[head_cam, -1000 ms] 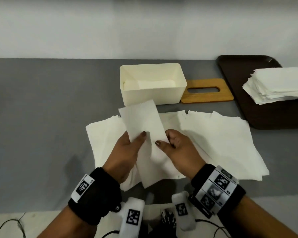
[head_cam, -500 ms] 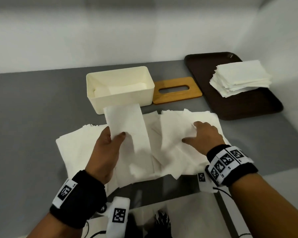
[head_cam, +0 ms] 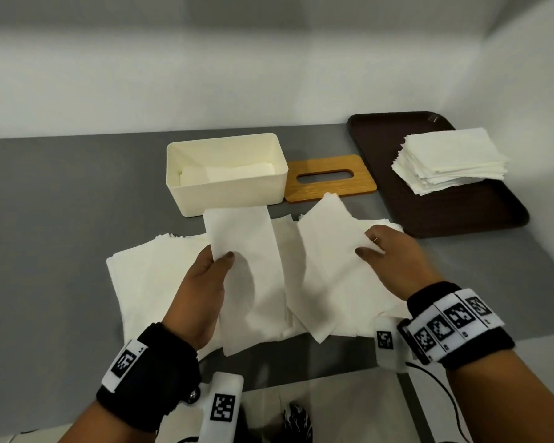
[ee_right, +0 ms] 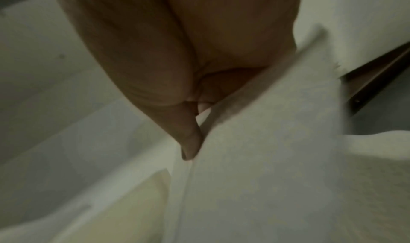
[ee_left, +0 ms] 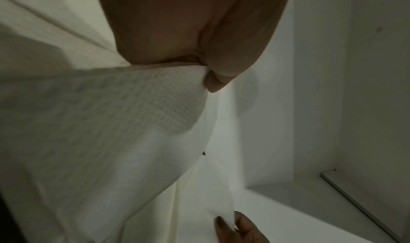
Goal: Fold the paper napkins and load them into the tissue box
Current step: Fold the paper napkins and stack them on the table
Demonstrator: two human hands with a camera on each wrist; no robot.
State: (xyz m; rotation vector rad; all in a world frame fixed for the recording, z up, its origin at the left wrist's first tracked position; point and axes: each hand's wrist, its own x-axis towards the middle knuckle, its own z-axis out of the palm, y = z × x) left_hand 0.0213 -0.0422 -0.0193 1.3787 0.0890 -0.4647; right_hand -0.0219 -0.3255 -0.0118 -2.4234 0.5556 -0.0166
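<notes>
Head cam shows both forearms reaching in over the grey table (head_cam: 61, 203), wrists banded. Left hand (head_cam: 202, 289) pinches a folded napkin (head_cam: 247, 266), thumb on top and fingers underneath, holding it up lengthwise so its far end points at the tissue box (head_cam: 227, 190). Right hand (head_cam: 394, 260) has its thumb and fingers clamped on a second, unfolded napkin (head_cam: 330, 263), lifting it off the loose spread of napkins (head_cam: 141, 282). Box is open, just past the spread, some napkins already inside. Wooden lid (head_cam: 330, 190) lies right beside it, and a neat napkin stack (head_cam: 451, 158) sits on the brown tray (head_cam: 480, 215).
</notes>
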